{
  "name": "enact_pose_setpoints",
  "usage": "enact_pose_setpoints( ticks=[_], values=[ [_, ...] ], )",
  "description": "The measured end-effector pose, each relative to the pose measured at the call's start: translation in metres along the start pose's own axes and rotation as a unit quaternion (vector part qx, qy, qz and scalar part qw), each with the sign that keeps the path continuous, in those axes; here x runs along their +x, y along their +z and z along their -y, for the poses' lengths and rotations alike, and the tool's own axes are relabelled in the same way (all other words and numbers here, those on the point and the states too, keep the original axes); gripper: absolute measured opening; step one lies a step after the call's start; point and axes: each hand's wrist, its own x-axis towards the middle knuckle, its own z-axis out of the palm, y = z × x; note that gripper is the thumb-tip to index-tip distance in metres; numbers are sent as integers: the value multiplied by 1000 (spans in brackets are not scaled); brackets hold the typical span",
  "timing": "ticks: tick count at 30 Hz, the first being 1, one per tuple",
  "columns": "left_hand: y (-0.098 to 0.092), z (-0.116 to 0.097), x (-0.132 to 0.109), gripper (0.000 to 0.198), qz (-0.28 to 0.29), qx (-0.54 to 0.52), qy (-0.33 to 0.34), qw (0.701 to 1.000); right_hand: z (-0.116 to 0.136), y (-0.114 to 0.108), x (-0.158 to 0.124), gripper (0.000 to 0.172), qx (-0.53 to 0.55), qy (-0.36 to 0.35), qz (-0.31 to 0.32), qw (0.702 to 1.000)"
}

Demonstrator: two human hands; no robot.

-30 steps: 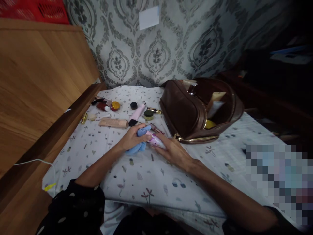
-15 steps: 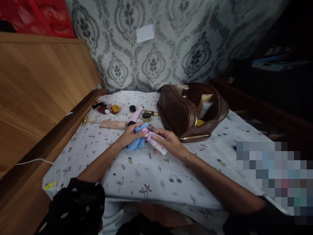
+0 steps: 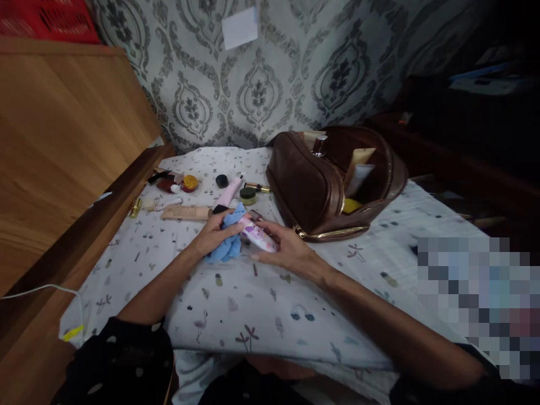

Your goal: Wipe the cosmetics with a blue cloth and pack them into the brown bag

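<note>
My left hand (image 3: pixel 213 232) is closed on a crumpled blue cloth (image 3: pixel 228 245) and presses it against one end of a pink and white tube (image 3: pixel 259 236). My right hand (image 3: pixel 286 247) grips that tube from the other side, just above the patterned bed sheet (image 3: pixel 253 304). Both hands meet in the middle of the bed, a little in front of an open brown zip bag (image 3: pixel 314 191).
Several small cosmetics lie in a row behind my hands: a beige tube (image 3: pixel 185 212), a pink tube (image 3: pixel 229 194), a gold-lidded jar (image 3: pixel 189 183), a black jar (image 3: pixel 221 180), a green-lidded jar (image 3: pixel 248 194). A wooden headboard (image 3: pixel 63 146) runs along the left. Patterned wall behind.
The tube has turned in my right hand while the cloth in my left hand stays against it. The view has shifted slightly.
</note>
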Motion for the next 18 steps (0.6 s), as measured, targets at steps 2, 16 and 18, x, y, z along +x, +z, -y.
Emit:
enact_pose_setpoints(
  ticks=[2,16,18],
  values=[
    [0,0,0,50,-5,4,-4,1000,-4,2,0,60,-47,-33,-27,998],
    [-6,-6,-5,47,28,-5,6,1000,12,-2,-4,39,225,133,91,961],
    [-6,-4,-4,49,24,0,3,1000,11,-2,-4,38,242,137,100,955]
  ],
)
